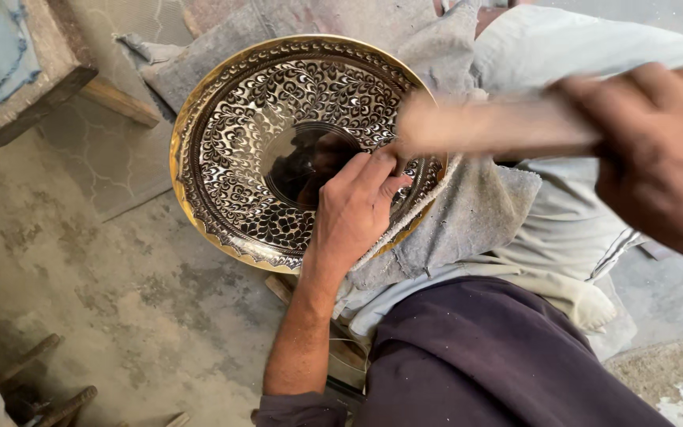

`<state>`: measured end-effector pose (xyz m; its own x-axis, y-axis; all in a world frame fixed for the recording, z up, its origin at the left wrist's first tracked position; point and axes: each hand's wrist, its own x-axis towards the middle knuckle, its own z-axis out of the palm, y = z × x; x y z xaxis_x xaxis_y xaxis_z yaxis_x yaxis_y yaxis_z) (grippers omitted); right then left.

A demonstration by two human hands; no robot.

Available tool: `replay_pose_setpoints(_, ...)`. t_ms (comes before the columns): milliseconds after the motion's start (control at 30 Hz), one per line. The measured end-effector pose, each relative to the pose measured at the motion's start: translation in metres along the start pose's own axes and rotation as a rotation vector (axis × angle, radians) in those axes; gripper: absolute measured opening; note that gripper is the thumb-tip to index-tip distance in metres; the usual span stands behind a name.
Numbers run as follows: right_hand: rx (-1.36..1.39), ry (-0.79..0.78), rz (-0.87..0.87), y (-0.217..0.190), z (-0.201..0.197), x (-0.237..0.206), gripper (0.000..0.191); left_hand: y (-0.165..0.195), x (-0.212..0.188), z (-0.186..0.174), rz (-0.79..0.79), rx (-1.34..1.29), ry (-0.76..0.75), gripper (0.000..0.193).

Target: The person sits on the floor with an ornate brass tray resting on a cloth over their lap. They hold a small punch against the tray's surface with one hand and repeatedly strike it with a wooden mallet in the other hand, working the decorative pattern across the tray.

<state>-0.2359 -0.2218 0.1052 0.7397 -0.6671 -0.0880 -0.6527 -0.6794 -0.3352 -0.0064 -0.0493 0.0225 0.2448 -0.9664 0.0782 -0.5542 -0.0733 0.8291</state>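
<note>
The right hand (658, 150) is closed tight around a wooden stick (492, 125). The stick is blurry. It lies almost flat and points to 9 o'clock, and its far end sits just over the rim of a big brass plate (223, 158).

The left hand (353, 209) rests on the plate at about 4 o'clock. Its fingers are curled and pinched together at the tips, right under the end of the stick. Something small may be in that pinch, but it is too hidden to tell. The thumb lies along the plate's rim. The left arm comes up from 6 o'clock, bare to the elbow, with a dark sleeve at the bottom.

The plate is round and shallow, and it is tipped up so its face looks at the camera. It has a gold edge and a wide band of tiny dark leaf shapes. The smooth round dip in the middle is shiny and holds nothing.

The plate leans on a grey cloth (476, 217) spread over the person's lap. At 10 o'clock from the plate is a wooden block (41, 79). At 7 o'clock, well apart, lie some dark wooden handles (45, 391) on the dusty floor (120, 292).
</note>
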Motion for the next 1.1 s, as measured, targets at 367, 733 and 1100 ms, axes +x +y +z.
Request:
replay_pose_setpoints(367, 0.172, 0.062, -0.065, 0.004, -0.001, -0.001, 0.057, 0.003, 0.000, 0.002, -0.037, -0.008, -0.017, 0.033)
replay_pose_setpoints(733, -0.002, 0.036, -0.055, 0.017, 0.014, -0.018, 0.053, 0.005, 0.002, 0.000, -0.042, 0.015, -0.045, 0.036)
replay_pose_setpoints(1100, -0.099, 0.034, -0.072, -0.002, 0.004, -0.013, 0.047, 0.004, 0.001, 0.000, -0.002, 0.038, -0.032, 0.036)
